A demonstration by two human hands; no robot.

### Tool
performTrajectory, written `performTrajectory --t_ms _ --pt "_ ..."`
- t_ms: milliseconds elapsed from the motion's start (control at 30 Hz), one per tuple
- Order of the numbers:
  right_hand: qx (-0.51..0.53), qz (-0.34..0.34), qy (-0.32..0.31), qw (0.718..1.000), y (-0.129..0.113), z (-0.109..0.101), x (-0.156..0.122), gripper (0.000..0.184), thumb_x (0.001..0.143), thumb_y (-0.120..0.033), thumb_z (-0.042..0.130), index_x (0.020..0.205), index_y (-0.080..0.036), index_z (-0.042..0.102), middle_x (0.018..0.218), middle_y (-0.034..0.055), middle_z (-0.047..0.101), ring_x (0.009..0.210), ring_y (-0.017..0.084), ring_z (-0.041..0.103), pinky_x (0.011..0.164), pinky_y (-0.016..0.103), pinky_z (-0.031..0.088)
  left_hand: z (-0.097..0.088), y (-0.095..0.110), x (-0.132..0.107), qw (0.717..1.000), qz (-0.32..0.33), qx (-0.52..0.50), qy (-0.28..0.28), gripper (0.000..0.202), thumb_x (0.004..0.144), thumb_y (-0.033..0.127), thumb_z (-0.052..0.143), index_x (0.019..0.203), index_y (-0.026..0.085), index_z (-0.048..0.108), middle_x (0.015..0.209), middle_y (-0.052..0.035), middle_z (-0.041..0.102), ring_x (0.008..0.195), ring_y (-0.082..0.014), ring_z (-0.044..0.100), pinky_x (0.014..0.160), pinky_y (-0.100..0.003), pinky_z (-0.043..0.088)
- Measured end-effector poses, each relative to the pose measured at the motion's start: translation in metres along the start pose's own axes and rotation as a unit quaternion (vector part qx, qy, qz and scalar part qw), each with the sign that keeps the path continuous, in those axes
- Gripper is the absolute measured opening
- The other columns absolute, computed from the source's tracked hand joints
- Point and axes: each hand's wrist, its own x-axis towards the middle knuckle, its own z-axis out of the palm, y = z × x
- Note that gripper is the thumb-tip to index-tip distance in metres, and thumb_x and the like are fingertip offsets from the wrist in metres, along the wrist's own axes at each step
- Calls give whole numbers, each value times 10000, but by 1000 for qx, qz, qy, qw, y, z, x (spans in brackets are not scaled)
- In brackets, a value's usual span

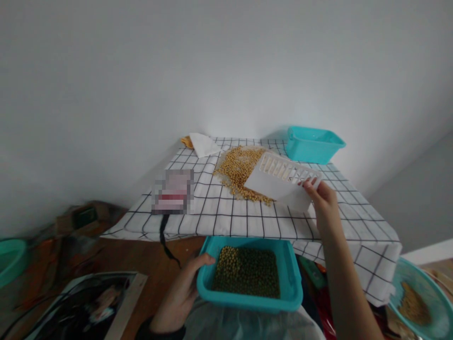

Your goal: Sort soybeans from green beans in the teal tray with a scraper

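Note:
My left hand [180,293] grips the left rim of a teal basin [292,288] that holds green and yellowish beans, close to my body below the table's edge. My right hand [323,198] is closed on the corner of a white slotted plastic tray [283,182], which is tilted against a pile of yellow soybeans [239,172] spread on the checked tablecloth [219,212]. The tray's lower edge touches the near side of the pile.
A second teal basin [313,144] stands at the table's far right corner. White paper [203,144] lies at the far edge. A blurred pink item [173,191] rests at the left. A teal bowl [424,295] with grain sits lower right; clutter lies lower left.

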Motion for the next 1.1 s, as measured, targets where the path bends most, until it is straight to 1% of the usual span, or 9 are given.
performTrajectory --t_ms 133,267,367,467,567,667,800,967,1100 --pt "9 -6 30 999 -5 -7 -4 297 782 -495 730 800 -199 739 873 53 736 858 236 647 749 332 460 2 1 0 1000 -7 5 14 280 589 327 727 845 213 713 684 -59 758 873 -342 734 773 -379 541" --pt "8 -7 52 999 -10 -17 -12 265 791 -461 744 811 -197 746 883 53 729 865 230 639 770 340 461 -2 -3 4 1000 -9 -11 -8 239 633 337 737 835 211 717 685 -54 767 878 -335 741 751 -360 544" --pt "5 -4 61 998 -10 -28 -22 266 810 -456 728 815 -191 745 911 61 728 891 237 641 807 358 458 -6 -5 5 1000 -5 -22 -22 246 661 326 743 875 206 728 744 -64 790 924 -336 743 760 -356 549" --pt "7 5 88 996 -5 -43 -33 259 813 -448 729 826 -190 738 918 60 726 913 244 645 833 367 452 -5 -4 2 999 2 -31 -29 257 698 323 732 927 206 736 857 -76 811 980 -332 737 770 -355 557" --pt "5 23 124 992 3 -58 -41 264 788 -449 751 823 -189 729 897 58 718 881 245 644 794 359 455 -3 -2 0 999 2 -29 -23 242 694 321 733 907 206 739 856 -66 812 970 -327 740 792 -361 564" --pt "4 41 142 989 10 -68 -48 272 771 -450 764 820 -186 726 869 52 710 865 246 644 772 352 455 -3 -2 1 999 -17 -24 -19 220 675 313 738 861 196 740 863 -72 814 950 -326 745 797 -364 568" --pt "-3 52 168 984 15 -76 -55 272 774 -453 760 800 -185 719 828 37 696 824 230 632 767 350 448 -1 -6 5 999 -7 -27 -23 201 682 302 740 858 205 737 916 -79 819 980 -325 742 814 -360 567" --pt "-11 43 200 979 12 -85 -61 262 760 -445 776 762 -191 711 817 20 690 821 211 616 789 343 444 11 -11 7 998 -19 -31 -53 236 683 314 747 889 200 751 927 -87 818 1000 -335 737 803 -356 568" --pt "-35 52 179 982 2 -86 -65 271 755 -455 780 797 -190 735 832 25 702 807 208 609 766 335 432 15 -13 8 998 -21 -27 -52 199 672 306 756 829 183 745 883 -77 813 931 -307 745 740 -324 561"
